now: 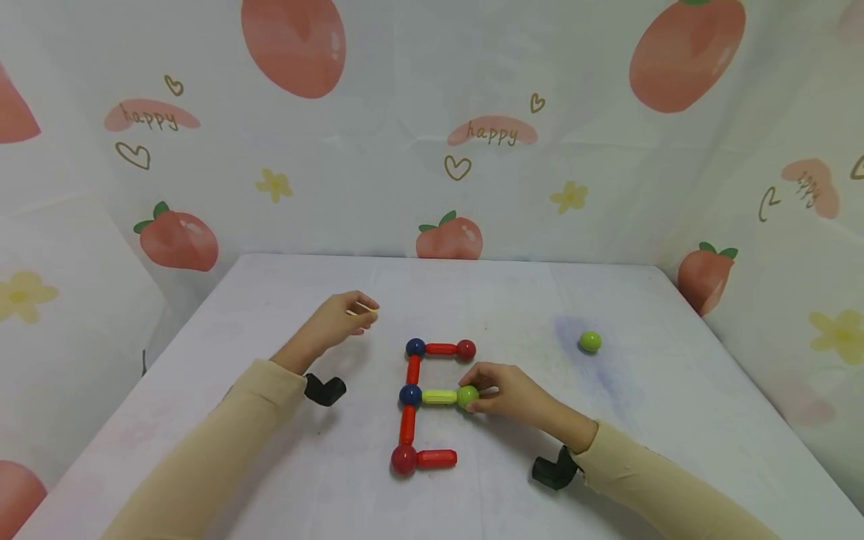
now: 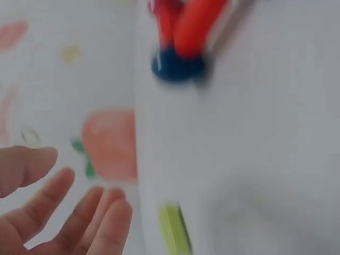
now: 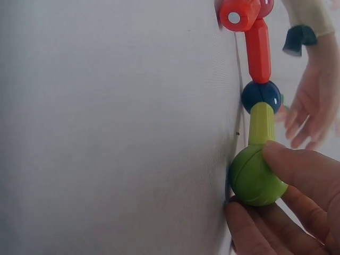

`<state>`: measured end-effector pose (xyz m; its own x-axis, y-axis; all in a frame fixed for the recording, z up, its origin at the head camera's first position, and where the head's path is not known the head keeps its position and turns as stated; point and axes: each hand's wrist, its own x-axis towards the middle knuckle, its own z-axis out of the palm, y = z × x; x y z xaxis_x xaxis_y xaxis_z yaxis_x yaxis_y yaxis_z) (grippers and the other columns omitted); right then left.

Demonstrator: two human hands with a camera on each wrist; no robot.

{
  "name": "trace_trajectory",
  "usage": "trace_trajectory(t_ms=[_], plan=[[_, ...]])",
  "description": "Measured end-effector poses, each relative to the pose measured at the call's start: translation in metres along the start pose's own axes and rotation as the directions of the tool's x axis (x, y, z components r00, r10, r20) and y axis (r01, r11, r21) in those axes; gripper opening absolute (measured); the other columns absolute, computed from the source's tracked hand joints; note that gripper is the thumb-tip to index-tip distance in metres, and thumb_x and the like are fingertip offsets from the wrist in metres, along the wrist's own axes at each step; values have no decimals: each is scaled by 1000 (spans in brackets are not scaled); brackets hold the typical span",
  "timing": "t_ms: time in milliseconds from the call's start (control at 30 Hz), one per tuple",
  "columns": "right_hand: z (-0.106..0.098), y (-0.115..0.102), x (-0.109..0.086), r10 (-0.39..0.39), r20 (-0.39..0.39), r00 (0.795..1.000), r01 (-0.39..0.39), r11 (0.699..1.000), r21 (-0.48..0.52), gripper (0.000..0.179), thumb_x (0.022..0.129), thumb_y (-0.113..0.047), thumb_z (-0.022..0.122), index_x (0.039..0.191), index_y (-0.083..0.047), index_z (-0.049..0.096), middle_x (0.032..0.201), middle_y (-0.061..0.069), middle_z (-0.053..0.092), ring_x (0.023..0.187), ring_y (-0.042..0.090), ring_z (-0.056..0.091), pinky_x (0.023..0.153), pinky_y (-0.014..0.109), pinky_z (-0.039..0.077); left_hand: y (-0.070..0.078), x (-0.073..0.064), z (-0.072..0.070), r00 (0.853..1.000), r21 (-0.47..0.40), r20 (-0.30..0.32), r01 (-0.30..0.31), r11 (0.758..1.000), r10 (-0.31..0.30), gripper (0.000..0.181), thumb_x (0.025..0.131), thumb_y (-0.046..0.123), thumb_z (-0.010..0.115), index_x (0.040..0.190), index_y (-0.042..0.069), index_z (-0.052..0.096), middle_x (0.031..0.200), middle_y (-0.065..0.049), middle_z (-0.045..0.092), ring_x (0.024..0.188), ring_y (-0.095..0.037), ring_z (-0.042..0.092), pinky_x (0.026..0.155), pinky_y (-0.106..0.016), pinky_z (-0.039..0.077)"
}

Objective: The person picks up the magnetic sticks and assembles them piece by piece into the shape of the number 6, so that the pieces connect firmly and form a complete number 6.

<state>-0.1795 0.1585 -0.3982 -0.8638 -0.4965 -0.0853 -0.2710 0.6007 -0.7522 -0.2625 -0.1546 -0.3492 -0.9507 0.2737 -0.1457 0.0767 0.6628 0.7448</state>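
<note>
In the head view a magnetic-toy figure lies on the table, built of red rods, blue balls (image 1: pixel 410 395) and red balls (image 1: pixel 403 459). A yellow-green rod (image 1: pixel 439 397) runs from the middle blue ball to a green ball (image 3: pixel 256 178). My right hand (image 1: pixel 509 394) pinches this green ball between thumb and fingers, at the rod's end. To the left of the figure my left hand (image 1: pixel 347 313) hovers with fingers loosely bent and parted. In the left wrist view that hand holds nothing, and another yellow-green rod (image 2: pixel 174 229) lies on the table beyond its fingertips.
Another green ball (image 1: pixel 590 342) rests at the right of the white table (image 1: pixel 513 300). A lower red rod (image 1: pixel 437 458) ends free. Black wrist mounts (image 1: pixel 325 390) hang below both sleeves. Behind the table hangs a peach-print curtain (image 1: pixel 391 180).
</note>
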Motion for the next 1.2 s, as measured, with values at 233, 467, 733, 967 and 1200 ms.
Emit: trace_trajectory(t_ms=[233,467,733,967,1200], plan=[[0,0,1,17,0,1000,-17,1000,0,30,87,-8,80,114,-8,68,115,8,72,109,25,70,95,39,59,-26,24,-22,993,227,-37,120,966,-115,54,102,22,57,149,0,43,152,-33,43,138,-48,47,111,-58,44],[1,1,1,40,1,999,-40,999,1,30,86,-8,80,114,-8,69,115,7,72,109,24,69,97,41,58,-38,43,-15,993,318,-7,116,941,-120,47,96,15,65,139,0,55,143,-31,55,132,-44,54,109,-54,46],[1,0,1,38,-2,999,-38,999,10,30,86,-8,80,114,-9,69,115,7,72,110,25,70,95,40,59,-30,47,-3,987,349,-79,161,923,-142,31,95,9,68,124,-2,65,135,-26,62,114,-34,59,102,-49,49],[1,-1,0,38,3,999,-38,999,9,30,86,-9,80,114,-9,69,115,8,73,110,26,70,94,40,60,-29,45,-3,985,331,-65,170,928,-158,29,95,12,68,121,1,66,126,-23,66,100,-28,61,86,-39,52],[0,-2,1,43,1,999,-43,999,0,30,86,-9,80,114,-9,69,114,6,73,109,24,70,96,41,59,0,26,2,998,276,-39,48,960,-39,27,97,18,67,120,4,67,116,-18,68,98,-26,62,77,-31,51]])
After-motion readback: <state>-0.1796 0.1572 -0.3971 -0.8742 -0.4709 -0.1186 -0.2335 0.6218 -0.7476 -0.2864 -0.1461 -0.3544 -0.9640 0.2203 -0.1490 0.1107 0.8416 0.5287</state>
